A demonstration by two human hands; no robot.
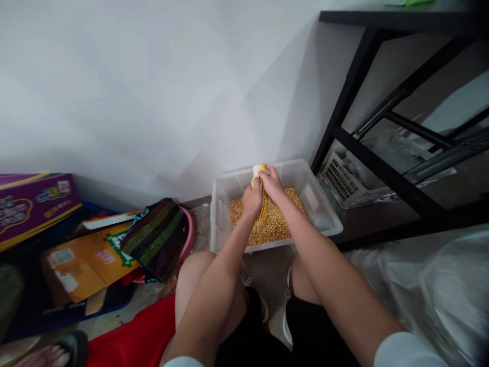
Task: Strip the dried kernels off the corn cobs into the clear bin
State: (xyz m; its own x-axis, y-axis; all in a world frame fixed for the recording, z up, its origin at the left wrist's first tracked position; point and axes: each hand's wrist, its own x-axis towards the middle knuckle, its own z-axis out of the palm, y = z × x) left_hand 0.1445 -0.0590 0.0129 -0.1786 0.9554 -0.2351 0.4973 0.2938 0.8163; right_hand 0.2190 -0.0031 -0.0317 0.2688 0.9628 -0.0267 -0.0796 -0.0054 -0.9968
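Both hands are closed around a corn cob (263, 201), held above a clear plastic bin. The cob's far end is bare and pale, while yellow kernels still cover the part nearer me. My left hand (252, 200) wraps the cob from the left. From the right, my right hand (272, 182) grips it close to the bare end, thumb against the kernels. Loose corn kernels (273, 229) cover the bottom of the plastic bin (323, 214), which stands on the floor between my knees and the wall.
A black metal table frame (344, 102) rises at right, with a white basket (342, 178) holding plastic bags beneath. To the left lie a purple box (36, 204), an orange carton (91, 260), a striped mesh bag (158, 237) and a pink basin (188, 234). A sandaled foot (57, 351) shows lower left.
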